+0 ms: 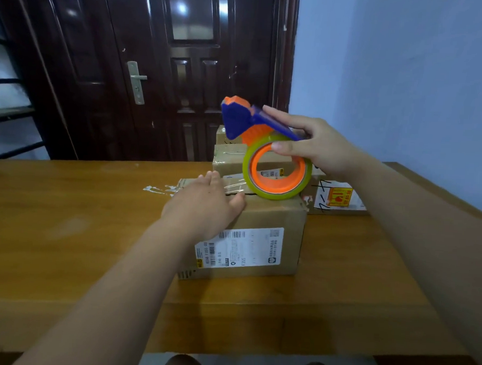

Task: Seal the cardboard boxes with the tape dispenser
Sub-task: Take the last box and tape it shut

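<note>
— On top of the nearest cardboard box (260, 214), the left hand (205, 205) lies flat, fingers straight, pressing down a strip of clear tape (235, 185) over the centre seam (247, 194). The right hand (317, 147) is wrapped round the tape dispenser (254, 124), thumb on the orange core, and its roll (278, 195) rests on the right side of the lid.

— So what's the danger from here?

— Wrinkles, first. That film looks thin and glossy. If the pull drifts off the seam line, it could crease or leave the slit showing. The box looks light too, plain corrugated board with soft corners. Should the flat hand ease off, it may skid on that smooth, varnished table (79, 215).

— And the cutter?

— Blue plastic head with an orange cap, tilted up and away from the board. Whether any teeth are exposed, he can't tell. If the tape tears short, it could snap back onto the roll and its end would be hard to find.

— There's a warning lying on the table, isn't there?

— Yes, a crumpled, whitish scrap of tape (161, 189) just left of the box. That's what this film does once it sticks to itself. Behind sits a second box (228, 159), with tape across its top. Another box (342, 198) with an orange sticker sits to the right, near the dispenser. A wide swing could knock it.
</note>
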